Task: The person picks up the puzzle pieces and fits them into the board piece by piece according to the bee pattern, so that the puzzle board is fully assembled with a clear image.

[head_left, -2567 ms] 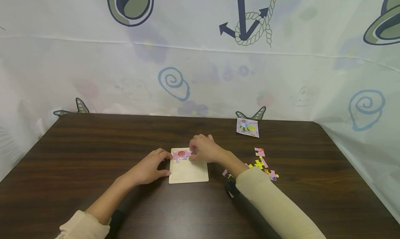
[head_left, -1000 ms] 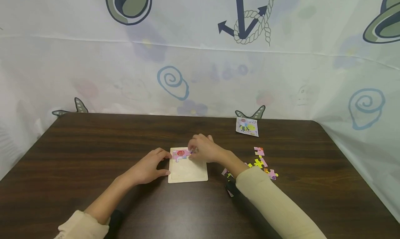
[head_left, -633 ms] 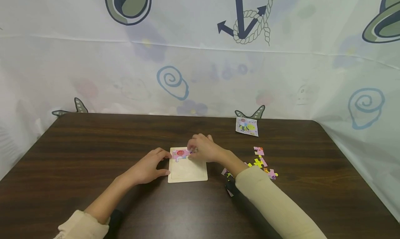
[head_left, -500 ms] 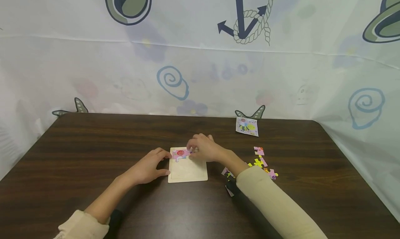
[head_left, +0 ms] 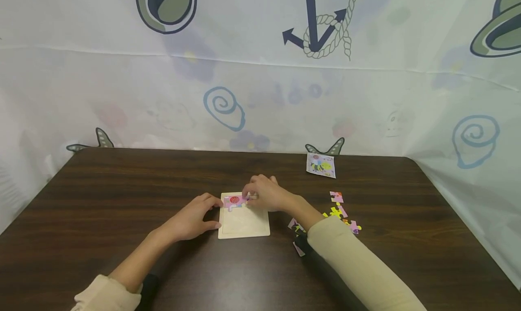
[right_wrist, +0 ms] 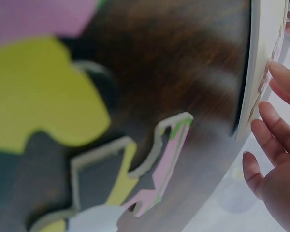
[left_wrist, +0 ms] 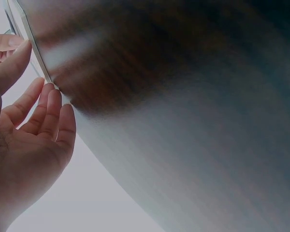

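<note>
A pale wooden puzzle board [head_left: 244, 223] lies on the dark table. Joined pink puzzle pieces [head_left: 234, 201], one with a red round picture, sit along its far left edge. My left hand [head_left: 193, 218] rests at the board's left side; its fingertips and thumb touch the rim, as the left wrist view also shows. Over the far right corner, my right hand [head_left: 267, 194] pinches a puzzle piece between thumb and fingers, mostly hidden by the hand. In the right wrist view, the fingers [right_wrist: 275, 130] reach toward the board's edge [right_wrist: 253, 58].
Several loose puzzle pieces [head_left: 336, 212] lie right of the board, partly beneath the right forearm; some appear large and close in the right wrist view. A small bee picture card [head_left: 321, 165] sits near the table's far edge. A printed curtain [head_left: 260, 98] hangs behind the table [head_left: 142, 175].
Both hands stay almost in place, with only a slight shift of the right fingers at the far corner. The head view drifts a little; board and loose pieces look unmoved.
</note>
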The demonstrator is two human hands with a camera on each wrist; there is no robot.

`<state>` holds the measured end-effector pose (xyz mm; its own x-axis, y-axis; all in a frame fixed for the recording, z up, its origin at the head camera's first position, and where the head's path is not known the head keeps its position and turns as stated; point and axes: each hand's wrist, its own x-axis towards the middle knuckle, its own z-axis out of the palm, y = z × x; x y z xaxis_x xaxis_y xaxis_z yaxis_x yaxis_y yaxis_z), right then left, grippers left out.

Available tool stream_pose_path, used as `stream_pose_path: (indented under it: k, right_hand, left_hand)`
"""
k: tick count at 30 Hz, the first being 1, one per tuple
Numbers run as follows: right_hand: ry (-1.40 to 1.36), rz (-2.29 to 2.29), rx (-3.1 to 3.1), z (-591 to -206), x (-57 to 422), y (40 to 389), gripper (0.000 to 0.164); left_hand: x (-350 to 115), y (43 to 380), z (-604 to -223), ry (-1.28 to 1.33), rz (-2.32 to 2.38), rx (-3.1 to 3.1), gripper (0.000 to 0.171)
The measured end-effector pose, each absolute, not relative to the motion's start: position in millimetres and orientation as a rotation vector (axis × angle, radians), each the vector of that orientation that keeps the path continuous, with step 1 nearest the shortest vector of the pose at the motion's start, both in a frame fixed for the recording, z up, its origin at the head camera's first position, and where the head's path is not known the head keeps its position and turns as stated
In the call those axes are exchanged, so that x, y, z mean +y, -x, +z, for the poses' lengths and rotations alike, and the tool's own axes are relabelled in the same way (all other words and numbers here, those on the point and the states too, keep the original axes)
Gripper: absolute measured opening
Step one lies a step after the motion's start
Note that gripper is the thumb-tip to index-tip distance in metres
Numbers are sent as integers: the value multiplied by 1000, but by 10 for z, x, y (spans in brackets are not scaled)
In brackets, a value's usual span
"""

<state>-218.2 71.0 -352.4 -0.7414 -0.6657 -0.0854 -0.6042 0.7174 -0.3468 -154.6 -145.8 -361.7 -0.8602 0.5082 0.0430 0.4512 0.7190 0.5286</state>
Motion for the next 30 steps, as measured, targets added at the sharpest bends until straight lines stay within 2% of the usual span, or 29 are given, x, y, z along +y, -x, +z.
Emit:
stream_pose_path:
  k: [16,23,30]
  right_hand:
    - [993,-539,2687,-3510,790,2197,22]
    - [1065,-714,2598,-3458,998,2239,27]
    - [1015,-762,2573,-3388,1304,2295,29]
  left_hand:
    - [-1452,1545,-3619,-763,829,2814,41]
    - [-1448,1536,-3620,-755,831,2817,41]
    - [-1440,1523,-3613,-738,819,2819,42]
